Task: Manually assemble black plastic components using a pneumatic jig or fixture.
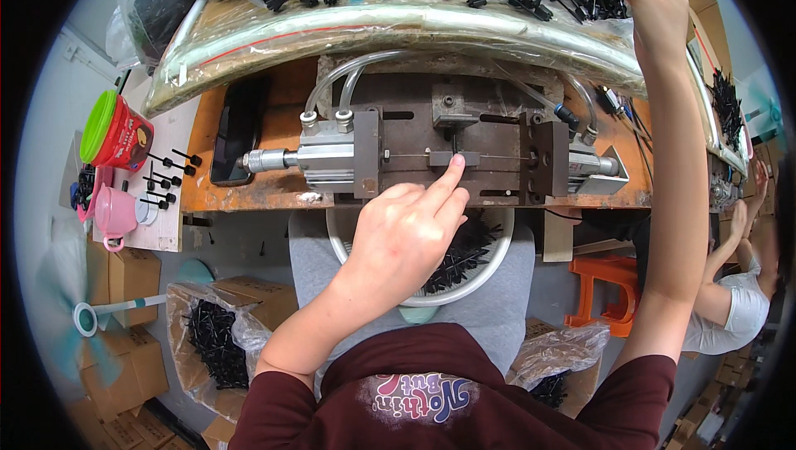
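on a metal block (pixel 440 159), left hand (pixel 406 230) rests, fingers together; right hand's (pixel 661 14) grip unclear.

Your left hand (pixel 406 230) is near the middle, its back turned up, with one finger (pixel 446 175) stretched out ahead of the others and angled forward to your right; the neighbouring fingers are bent. Your left forearm (pixel 319 317) slants inward from lower left, bare up to the wrist. Your right arm (pixel 676 160) reaches long and nearly straight up the right side, well apart from the left one. Your right hand (pixel 659 14) is far forward at the upper edge, fingers bent toward your left, their tips partly cut off from view.
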